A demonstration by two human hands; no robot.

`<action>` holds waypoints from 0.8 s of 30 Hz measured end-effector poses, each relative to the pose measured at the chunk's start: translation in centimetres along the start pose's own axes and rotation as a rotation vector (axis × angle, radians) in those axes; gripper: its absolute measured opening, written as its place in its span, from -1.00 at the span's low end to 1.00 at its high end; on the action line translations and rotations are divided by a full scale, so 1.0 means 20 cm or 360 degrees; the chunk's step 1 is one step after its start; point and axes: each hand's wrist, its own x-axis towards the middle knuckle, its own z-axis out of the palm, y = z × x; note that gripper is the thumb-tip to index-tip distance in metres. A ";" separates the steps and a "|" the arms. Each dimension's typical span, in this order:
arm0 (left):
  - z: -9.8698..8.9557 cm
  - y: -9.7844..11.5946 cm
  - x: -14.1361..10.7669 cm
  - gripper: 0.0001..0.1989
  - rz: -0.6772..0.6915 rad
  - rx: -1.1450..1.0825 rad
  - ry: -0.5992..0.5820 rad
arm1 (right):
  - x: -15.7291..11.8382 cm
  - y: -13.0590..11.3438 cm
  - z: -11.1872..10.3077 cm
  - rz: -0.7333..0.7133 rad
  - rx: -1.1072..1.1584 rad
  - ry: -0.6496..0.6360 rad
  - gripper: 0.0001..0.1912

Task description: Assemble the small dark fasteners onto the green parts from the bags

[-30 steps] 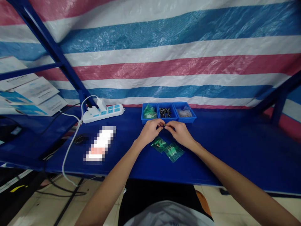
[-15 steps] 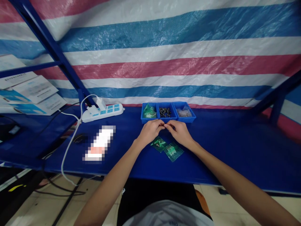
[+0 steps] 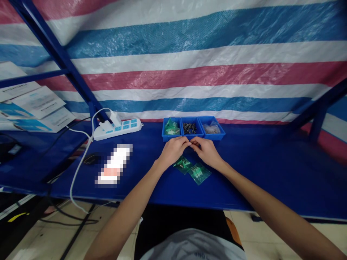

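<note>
1. Where the two hands meet at table centre, I log the left hand (image 3: 173, 151) and right hand (image 3: 207, 153) with fingertips pressed together, just short of the middle bin.
2. Against the frame a second ago: the small dark part then visible between the fingertips is hidden now; the fingers have closed over it. I cannot tell which hand grips it, or whether it is still there.
3. Both hands have edged slightly toward 12 o'clock, nearer the bins; forearms otherwise as before.
4. Left fingers curled, thumb against forefinger in a pinch. Right fingers the same, bunched and pointing toward 9 o'clock to meet the left.
5. Count, bags: two green bagged parts (image 3: 191, 169) lie on the blue table (image 3: 271, 173), at 6 o'clock of the hands, overlapping at one corner. Unmoved.
6. Count, bins: three blue bins (image 3: 193, 129) in a row at 12 o'clock of the hands, touching side by side. Left holds green bags, middle holds small dark parts, right holds clear bags.
7. Count, others: one white power strip (image 3: 119, 128) at 10 o'clock with two plugs seated, and one white cable (image 3: 78, 169) trailing off the table edge.
8. A stack of papers (image 3: 35, 112) sits far out at 9 o'clock, well apart.
</note>
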 end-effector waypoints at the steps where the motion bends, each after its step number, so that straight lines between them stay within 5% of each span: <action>1: 0.00 0.00 0.00 -0.80 0.0018 -0.0011 0.0035 | 0.00 0.00 0.00 0.0028 0.0009 -0.0017 -0.92; 9: 0.00 -0.02 0.00 -0.82 0.0180 -0.0131 0.0086 | 0.01 0.00 0.00 0.0240 0.0239 -0.0069 -0.87; 24: 0.01 -0.02 0.00 -0.90 0.0137 0.0014 0.0068 | 0.00 -0.05 -0.01 0.0183 0.0161 0.0065 -0.73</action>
